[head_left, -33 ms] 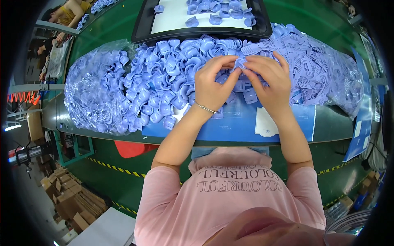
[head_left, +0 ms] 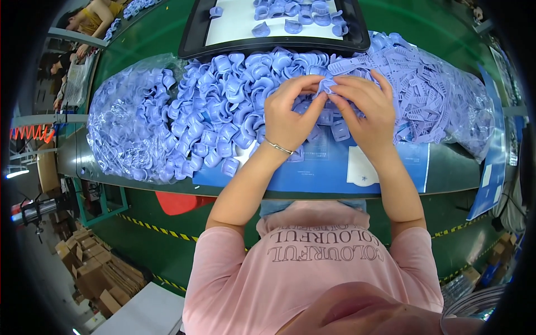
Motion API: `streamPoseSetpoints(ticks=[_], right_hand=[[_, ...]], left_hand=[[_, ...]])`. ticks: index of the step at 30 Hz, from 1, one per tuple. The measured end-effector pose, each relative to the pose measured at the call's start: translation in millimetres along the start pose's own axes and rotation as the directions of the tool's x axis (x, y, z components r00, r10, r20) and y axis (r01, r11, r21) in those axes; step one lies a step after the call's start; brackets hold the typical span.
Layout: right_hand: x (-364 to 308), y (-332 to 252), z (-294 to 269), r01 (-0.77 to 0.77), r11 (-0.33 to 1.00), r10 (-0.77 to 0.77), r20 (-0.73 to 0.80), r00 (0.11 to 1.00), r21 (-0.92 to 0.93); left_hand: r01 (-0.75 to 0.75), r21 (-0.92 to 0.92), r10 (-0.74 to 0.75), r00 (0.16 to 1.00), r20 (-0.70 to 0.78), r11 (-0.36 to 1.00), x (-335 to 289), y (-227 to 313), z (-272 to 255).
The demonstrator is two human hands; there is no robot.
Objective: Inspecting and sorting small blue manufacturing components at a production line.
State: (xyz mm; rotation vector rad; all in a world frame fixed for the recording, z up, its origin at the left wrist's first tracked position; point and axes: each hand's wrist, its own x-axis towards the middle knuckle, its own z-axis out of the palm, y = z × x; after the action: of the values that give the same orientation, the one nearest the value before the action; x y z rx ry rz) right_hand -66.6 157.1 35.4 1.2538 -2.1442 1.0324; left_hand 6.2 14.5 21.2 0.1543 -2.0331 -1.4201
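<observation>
My left hand and my right hand meet over the table, fingertips pinched on a small lavender plastic part. Fingers cover much of it, so its full shape is hidden. Beyond and to the left of my left hand spreads a heap of curved blue-lavender plastic pieces. By my right hand lies a pile of flat, slotted lavender strips. A few loose pieces rest on the blue printed sheet between my wrists.
A black-rimmed tray with a white bottom holds several curved pieces at the far side. Clear plastic bags lie around the heaps at both ends. A red stool stands below the table's front edge. Another person sits at the far left.
</observation>
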Motion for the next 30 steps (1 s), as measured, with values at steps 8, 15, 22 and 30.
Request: streamPoseSetpoints(ticks=[8, 15, 22, 30], right_hand=[[1, 0, 1, 0.006, 1.000, -0.007, -0.028, 1.000, -0.030], [2, 6, -1, -0.275, 0.890, 0.241, 0.137, 0.961, 0.364], [-3, 5, 3, -0.263, 0.842, 0.237, 0.115, 0.965, 0.471], [-1, 31, 2, -0.381, 0.824, 0.396, 0.056, 0.917, 0.419]], left_hand=[[-0.093, 0.096, 0.092, 0.996, 0.011, 0.991, -1, -3, -1], [0.137, -0.356, -0.115, 0.990, 0.083, 0.925, 0, 2, -2], [0.166, -0.392, -0.098, 0.977, 0.188, 0.905, -5, 4, -4], [0.027, -0.236, 0.042, 0.958, 0.282, 0.971, -4, 8, -4]])
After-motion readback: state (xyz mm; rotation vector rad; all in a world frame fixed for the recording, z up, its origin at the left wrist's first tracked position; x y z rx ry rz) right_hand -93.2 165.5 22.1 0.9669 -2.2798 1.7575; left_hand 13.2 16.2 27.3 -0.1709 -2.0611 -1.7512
